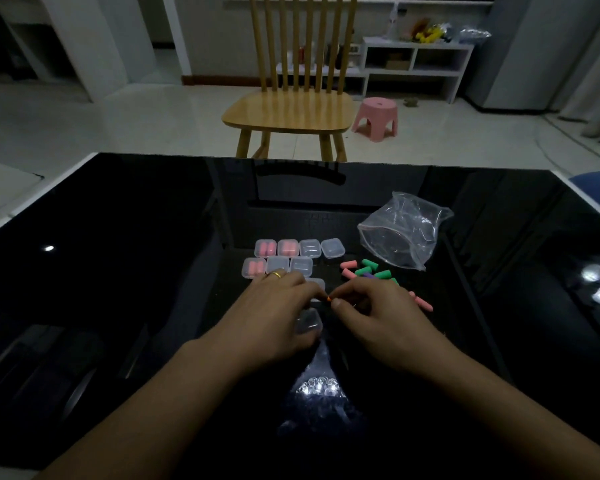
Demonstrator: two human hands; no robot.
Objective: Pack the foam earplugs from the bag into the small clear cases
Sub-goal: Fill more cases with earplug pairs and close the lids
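Several small clear cases (310,248) lie in rows on the black glass table (118,271); three of them hold pink earplugs (266,248). Loose pink, green and purple earplugs (364,271) are scattered to their right, beside the crumpled clear bag (404,230). My left hand (274,313) and my right hand (374,313) meet fingertip to fingertip over an open clear case (308,322). An orange earplug (328,299) shows between the fingertips of both hands. My left hand covers part of the case and of another one behind it.
A wooden chair (288,112) stands beyond the table's far edge, with a pink stool (376,116) to its right. A white shelf unit (416,60) is against the back wall. Lamp reflections glare on the glass at the right and near me.
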